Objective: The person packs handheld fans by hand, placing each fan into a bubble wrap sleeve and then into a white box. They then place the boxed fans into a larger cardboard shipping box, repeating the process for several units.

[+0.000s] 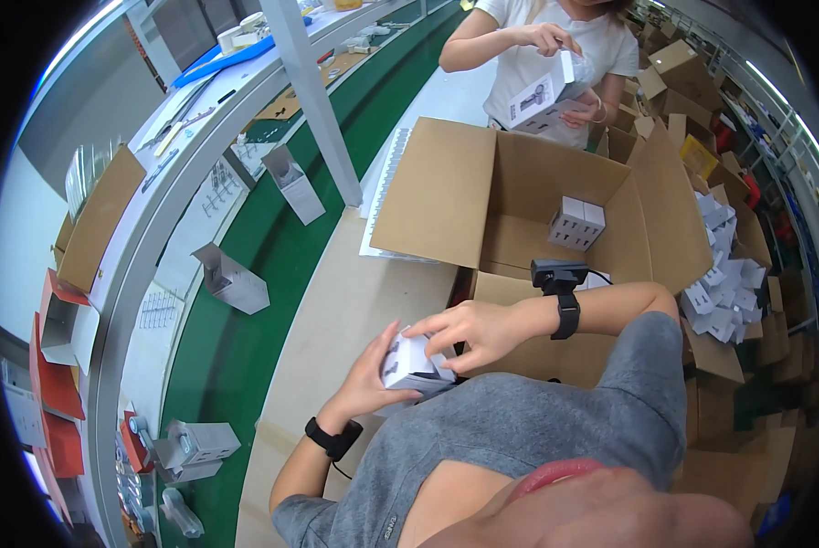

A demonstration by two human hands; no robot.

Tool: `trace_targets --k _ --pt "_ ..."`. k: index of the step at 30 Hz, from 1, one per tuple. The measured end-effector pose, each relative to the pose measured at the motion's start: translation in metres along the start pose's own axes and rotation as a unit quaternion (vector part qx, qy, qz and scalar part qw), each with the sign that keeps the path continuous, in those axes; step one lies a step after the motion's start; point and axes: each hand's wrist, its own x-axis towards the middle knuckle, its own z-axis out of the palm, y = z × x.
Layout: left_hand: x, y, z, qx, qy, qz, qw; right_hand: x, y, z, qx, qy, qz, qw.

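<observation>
Workshop with green conveyor belt (204,352) at left, pale bench (313,301) alongside: packing partly done.
One small white printed cardboard box (405,363) is gripped by the left hand (364,379) at the bench's near edge, its top touched by the right hand (480,332), fingers half-spread; one similar white box (575,225), at least, is already stowed in the large brown carton (555,166), far right; open-flapped white boxes (242,287) are left unclosed on the belt.

White box (406,358): smooth card; big carton (438,187): matt cardboard; grey top (519,402): cloth.
</observation>
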Motion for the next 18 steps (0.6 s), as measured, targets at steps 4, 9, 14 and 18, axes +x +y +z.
trace_targets --k 4,9,14,18 --pt "0.003 -0.033 -0.014 0.102 -0.012 0.039 0.994 0.015 0.030 -0.009 0.042 0.047 -0.065 0.996" --pt "-0.009 -0.075 -0.012 -0.122 0.029 -0.027 0.992 0.086 0.096 0.029 0.132 0.024 0.078 0.988" --pt "0.012 -0.071 -0.020 0.114 0.205 -0.090 0.968 0.135 0.152 0.006 0.237 0.002 0.224 0.945" --pt "-0.003 -0.075 -0.024 0.066 0.276 -0.201 0.938 0.130 0.117 -0.008 -0.281 0.088 -0.074 0.953"
